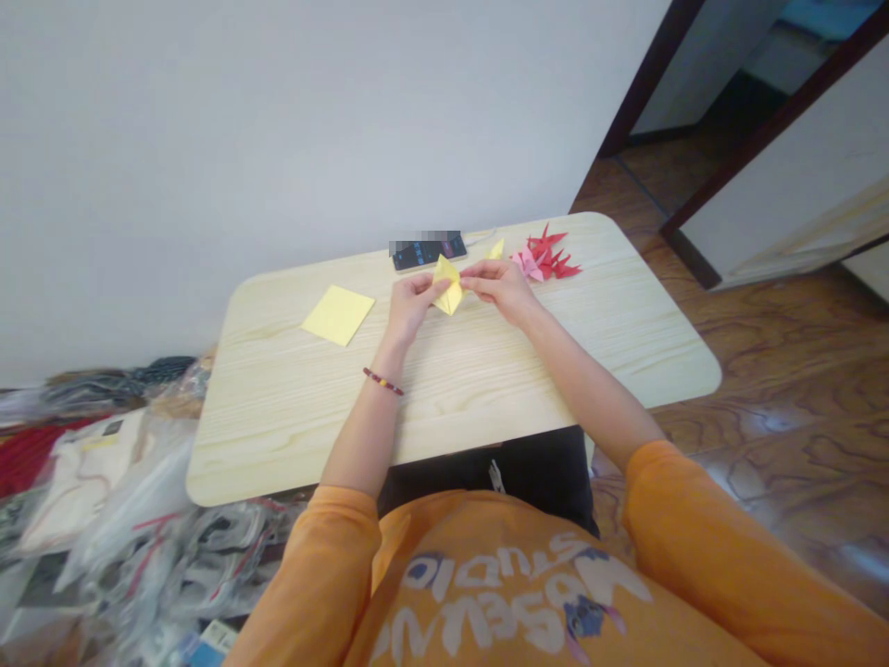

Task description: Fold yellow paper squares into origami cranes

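Fingers [486, 269] on folded yellow paper [451, 298], its right edge seemingly part-hidden.

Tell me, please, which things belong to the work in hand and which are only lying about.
Likely the work:
folded yellow paper, pinched by left hand and right hand
yellow paper square
red origami, pink origami

Likely lying about:
smartphone (role unclear)
plastic bags beside the table

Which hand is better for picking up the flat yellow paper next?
Probably the left hand: it is nearer the flat yellow paper. The right hand is farther over, near the pink folded paper. Both hold the folded yellow paper.
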A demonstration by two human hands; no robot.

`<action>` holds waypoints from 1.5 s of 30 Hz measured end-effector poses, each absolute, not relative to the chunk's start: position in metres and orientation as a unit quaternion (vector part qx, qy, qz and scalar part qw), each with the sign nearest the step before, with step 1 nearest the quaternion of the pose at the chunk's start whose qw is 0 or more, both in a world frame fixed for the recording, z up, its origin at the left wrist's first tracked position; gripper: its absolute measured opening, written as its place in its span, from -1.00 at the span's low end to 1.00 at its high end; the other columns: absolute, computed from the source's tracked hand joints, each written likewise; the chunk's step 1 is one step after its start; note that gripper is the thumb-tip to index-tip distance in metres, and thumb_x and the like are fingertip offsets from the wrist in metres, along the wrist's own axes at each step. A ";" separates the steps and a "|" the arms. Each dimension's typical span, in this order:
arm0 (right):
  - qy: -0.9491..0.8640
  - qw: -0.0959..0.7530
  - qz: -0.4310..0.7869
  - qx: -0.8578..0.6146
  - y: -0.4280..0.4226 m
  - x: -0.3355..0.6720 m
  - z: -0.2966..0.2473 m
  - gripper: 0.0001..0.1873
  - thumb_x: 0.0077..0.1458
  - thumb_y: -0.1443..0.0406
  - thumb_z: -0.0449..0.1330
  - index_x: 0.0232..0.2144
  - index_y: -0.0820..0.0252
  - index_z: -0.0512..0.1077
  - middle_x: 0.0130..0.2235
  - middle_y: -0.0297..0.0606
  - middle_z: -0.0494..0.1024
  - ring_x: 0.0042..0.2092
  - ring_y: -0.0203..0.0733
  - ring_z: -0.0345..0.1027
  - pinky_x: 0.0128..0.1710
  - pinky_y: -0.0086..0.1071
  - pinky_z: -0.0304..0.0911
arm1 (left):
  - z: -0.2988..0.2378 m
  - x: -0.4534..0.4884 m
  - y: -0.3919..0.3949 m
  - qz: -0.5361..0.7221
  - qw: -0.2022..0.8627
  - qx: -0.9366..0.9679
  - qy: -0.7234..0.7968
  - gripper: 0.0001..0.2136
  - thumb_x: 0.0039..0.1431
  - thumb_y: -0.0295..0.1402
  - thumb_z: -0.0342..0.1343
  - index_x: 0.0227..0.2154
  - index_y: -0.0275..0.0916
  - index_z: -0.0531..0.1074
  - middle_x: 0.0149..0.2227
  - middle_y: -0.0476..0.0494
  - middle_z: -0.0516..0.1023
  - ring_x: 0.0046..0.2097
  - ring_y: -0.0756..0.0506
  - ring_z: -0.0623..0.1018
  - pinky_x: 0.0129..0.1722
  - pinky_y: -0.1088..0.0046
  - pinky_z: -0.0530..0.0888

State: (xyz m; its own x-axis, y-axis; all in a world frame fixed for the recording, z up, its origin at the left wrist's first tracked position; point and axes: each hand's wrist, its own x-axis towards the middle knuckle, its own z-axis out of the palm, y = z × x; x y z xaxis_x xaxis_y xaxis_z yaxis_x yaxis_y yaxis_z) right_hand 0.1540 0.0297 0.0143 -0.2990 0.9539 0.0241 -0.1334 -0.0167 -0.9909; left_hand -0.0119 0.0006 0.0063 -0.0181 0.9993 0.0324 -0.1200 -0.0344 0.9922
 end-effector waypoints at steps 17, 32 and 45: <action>-0.407 0.428 0.726 -0.352 0.028 0.151 0.011 -0.56 -0.54 0.26 0.51 -0.57 0.21 0.38 -0.53 -0.47 0.45 -0.47 -0.45 0.30 -0.51 -0.55 0.17 | 0.011 -0.005 -0.003 0.516 0.582 0.470 0.418 -0.66 -0.21 -0.21 0.39 -0.39 -0.30 0.48 -0.45 -0.07 0.58 -0.39 -0.04 0.56 -0.33 0.44 0.47; -0.422 0.460 0.684 -0.378 0.029 0.150 0.010 -0.58 -0.53 0.26 0.51 -0.55 0.22 0.41 -0.51 -0.43 0.49 -0.47 -0.45 0.32 -0.51 -0.54 0.20 | 0.009 -0.005 -0.004 0.580 0.500 0.437 0.471 -0.63 -0.24 -0.30 0.38 -0.32 -0.28 0.45 -0.52 -0.06 0.57 -0.44 -0.06 0.58 -0.36 0.42 0.51; -0.406 0.543 0.622 -0.391 0.033 0.149 0.010 -0.62 -0.51 0.26 0.48 -0.57 0.18 0.40 -0.52 -0.47 0.46 -0.48 -0.45 0.30 -0.54 -0.54 0.16 | 0.006 0.003 -0.006 0.583 0.510 0.471 0.421 -0.46 -0.12 -0.30 0.33 0.00 -0.17 0.41 -0.24 -0.16 0.62 -0.19 -0.15 0.61 -0.17 0.29 0.53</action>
